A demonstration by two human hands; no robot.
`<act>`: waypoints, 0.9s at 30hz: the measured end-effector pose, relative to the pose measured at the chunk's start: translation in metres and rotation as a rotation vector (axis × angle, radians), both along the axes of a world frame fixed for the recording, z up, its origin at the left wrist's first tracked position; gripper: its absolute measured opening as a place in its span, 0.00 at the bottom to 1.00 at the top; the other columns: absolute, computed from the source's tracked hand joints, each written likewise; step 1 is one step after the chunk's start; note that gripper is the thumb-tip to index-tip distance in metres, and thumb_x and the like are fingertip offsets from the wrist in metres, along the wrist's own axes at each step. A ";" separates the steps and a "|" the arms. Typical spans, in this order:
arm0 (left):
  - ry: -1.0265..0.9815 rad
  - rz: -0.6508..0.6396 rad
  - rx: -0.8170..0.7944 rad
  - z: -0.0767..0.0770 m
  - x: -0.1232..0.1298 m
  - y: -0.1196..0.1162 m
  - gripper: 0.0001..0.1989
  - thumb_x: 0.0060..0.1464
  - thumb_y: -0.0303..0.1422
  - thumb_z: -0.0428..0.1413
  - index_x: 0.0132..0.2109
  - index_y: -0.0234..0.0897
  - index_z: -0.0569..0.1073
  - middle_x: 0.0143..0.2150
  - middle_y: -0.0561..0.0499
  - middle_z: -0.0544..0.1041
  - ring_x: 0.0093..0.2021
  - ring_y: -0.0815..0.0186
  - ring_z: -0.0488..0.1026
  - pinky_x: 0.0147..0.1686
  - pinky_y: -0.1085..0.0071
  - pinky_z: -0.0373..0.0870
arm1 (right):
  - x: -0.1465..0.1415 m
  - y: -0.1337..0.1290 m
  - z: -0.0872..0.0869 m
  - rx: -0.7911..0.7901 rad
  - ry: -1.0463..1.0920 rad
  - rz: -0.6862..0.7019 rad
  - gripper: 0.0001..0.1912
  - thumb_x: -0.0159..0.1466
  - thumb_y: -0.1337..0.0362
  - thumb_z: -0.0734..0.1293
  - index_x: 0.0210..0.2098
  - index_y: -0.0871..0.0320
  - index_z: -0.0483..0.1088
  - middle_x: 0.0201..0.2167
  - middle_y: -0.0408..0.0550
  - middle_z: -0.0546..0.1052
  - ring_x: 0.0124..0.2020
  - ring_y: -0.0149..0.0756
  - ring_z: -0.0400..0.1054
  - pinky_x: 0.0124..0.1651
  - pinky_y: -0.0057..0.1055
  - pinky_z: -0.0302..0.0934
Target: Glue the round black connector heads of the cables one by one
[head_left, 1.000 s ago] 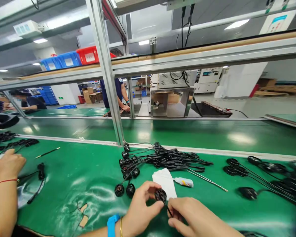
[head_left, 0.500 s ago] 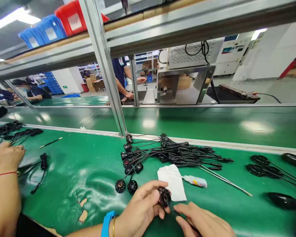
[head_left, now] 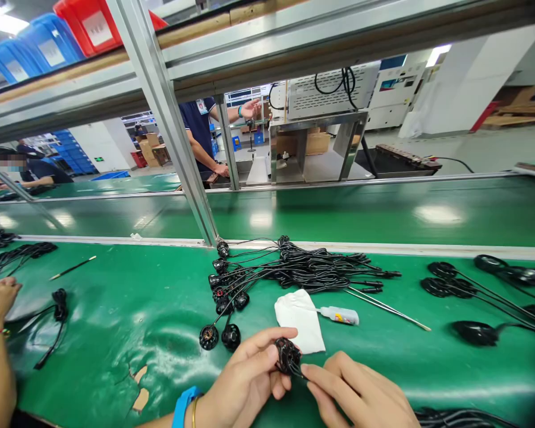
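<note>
While the left hand (head_left: 249,380) holds a glossy black round part (head_left: 288,356) between thumb and fingers, just in front of a white cloth (head_left: 299,327), the right hand (head_left: 361,395) pinches the thin dark wires (head_left: 298,372) at its edge. A smooth blue band (head_left: 186,405) circles the left wrist. The cloth looks soft and flat; beside it lie a translucent plastic bottle (head_left: 344,315) and slim, shiny rods (head_left: 390,310). Behind, rubbery black cables (head_left: 312,267) heap up, ending leftward in ribbed round heads (head_left: 208,337). The green mat (head_left: 116,309) is slick and rippled, torn through to tan patches (head_left: 141,399). Beyond a pale rim runs a smooth green belt (head_left: 339,211), then a brushed metal post (head_left: 164,113), plastic bins (head_left: 89,27) on a shelf, and a person in dark blue (head_left: 200,134).
</note>
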State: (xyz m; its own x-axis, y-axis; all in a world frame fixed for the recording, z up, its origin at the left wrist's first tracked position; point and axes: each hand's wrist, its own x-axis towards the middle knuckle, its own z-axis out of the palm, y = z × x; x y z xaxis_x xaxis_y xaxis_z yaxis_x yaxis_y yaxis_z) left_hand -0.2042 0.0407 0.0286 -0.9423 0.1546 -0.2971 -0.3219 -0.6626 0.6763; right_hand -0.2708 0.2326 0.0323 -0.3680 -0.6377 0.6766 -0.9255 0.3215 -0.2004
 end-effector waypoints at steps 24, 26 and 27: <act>0.067 -0.047 -0.362 -0.007 0.000 0.000 0.28 0.62 0.47 0.56 0.60 0.32 0.72 0.37 0.45 0.71 0.31 0.71 0.69 0.30 0.74 0.63 | 0.007 -0.002 -0.004 0.151 -0.161 0.010 0.15 0.72 0.68 0.53 0.56 0.61 0.59 0.35 0.45 0.77 0.31 0.28 0.74 0.31 0.23 0.65; 0.062 -0.035 -0.204 -0.006 0.000 0.002 0.24 0.65 0.43 0.54 0.60 0.31 0.71 0.41 0.42 0.73 0.36 0.66 0.72 0.34 0.71 0.66 | 0.007 0.000 -0.002 0.132 -0.242 0.000 0.15 0.72 0.65 0.56 0.57 0.60 0.58 0.28 0.41 0.74 0.26 0.26 0.71 0.28 0.21 0.63; 0.067 -0.027 -0.153 -0.004 -0.001 0.002 0.22 0.65 0.41 0.53 0.59 0.31 0.71 0.43 0.40 0.73 0.39 0.64 0.73 0.36 0.70 0.67 | 0.007 0.002 -0.001 0.106 -0.266 -0.012 0.14 0.72 0.63 0.57 0.56 0.60 0.58 0.26 0.39 0.71 0.24 0.26 0.69 0.26 0.20 0.61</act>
